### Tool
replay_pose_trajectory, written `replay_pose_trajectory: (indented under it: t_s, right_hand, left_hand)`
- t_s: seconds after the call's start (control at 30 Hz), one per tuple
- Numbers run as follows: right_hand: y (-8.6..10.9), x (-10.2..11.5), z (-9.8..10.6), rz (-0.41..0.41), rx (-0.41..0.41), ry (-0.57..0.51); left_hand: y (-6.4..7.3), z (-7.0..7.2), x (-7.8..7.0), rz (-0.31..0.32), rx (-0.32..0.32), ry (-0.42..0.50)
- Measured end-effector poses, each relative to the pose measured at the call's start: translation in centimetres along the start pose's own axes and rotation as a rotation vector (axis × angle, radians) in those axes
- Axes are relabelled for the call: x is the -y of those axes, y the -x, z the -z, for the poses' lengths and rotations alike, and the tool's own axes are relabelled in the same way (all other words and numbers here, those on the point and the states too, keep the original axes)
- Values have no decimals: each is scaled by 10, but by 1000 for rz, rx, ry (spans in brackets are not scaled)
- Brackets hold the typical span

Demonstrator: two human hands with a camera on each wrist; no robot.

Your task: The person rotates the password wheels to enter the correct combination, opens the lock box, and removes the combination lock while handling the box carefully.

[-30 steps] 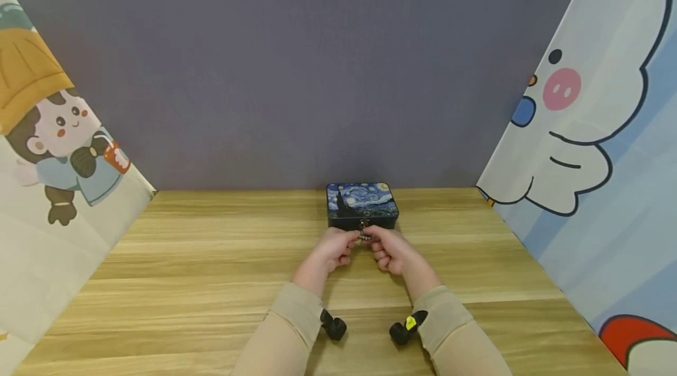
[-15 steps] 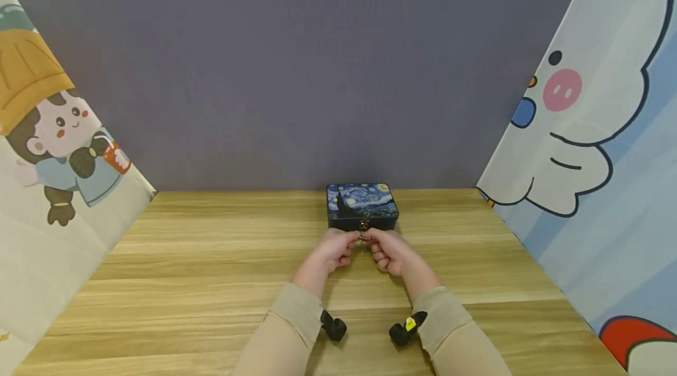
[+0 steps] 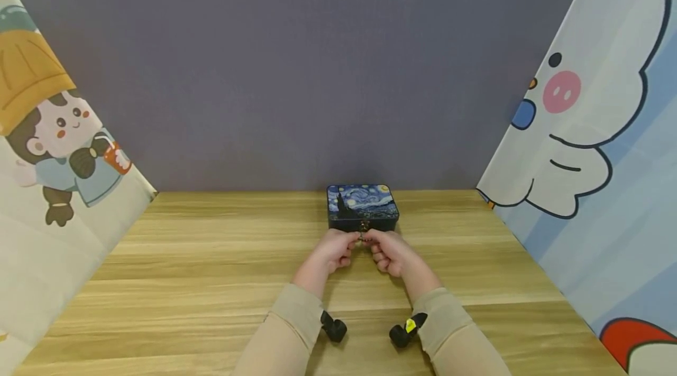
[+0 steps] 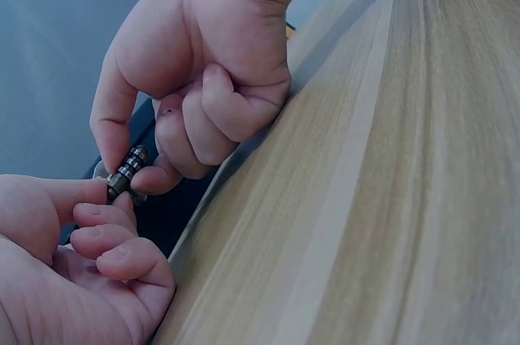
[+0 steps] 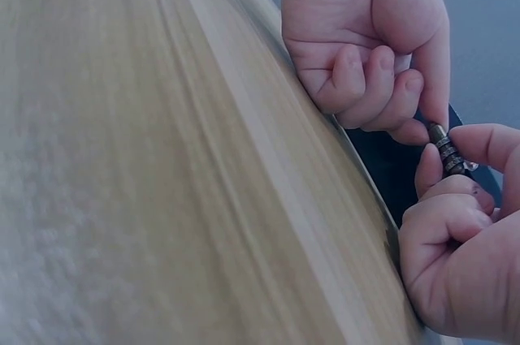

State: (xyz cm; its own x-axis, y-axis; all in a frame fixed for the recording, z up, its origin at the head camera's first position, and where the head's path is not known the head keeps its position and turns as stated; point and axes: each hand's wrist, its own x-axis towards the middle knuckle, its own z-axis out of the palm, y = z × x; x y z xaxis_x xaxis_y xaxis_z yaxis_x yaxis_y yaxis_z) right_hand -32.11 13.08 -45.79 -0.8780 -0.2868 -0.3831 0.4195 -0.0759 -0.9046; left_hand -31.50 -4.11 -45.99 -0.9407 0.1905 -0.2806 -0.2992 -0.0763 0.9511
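A small dark metal combination lock with ringed dials sits at the front of a tin box, just below its latch. The box lid carries a blue swirling night-sky painting and is down. My left hand pinches one end of the lock between thumb and forefinger, its other fingers curled. From the other side, my right hand pinches the opposite end with thumb and forefinger. In the right wrist view the lock shows between both hands' fingertips. The dial digits are too small to read.
The box stands at the back of a wood-grain table, close to a grey upright panel. Cartoon-printed sheets flank the table at left and right. Each sleeve cuff has a black wrist camera.
Both hands stay at the lock with only tiny finger shifts; the right forefinger and thumb sit slightly lower over it than a second ago. The box has not moved.
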Motion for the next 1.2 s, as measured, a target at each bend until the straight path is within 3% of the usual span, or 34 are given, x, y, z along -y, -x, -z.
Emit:
replay_pose_trajectory:
  t_s: [1.2]
  right_hand:
    - [0, -1, 1, 15, -7, 10]
  left_hand:
    - [0, 0, -1, 14, 2, 6]
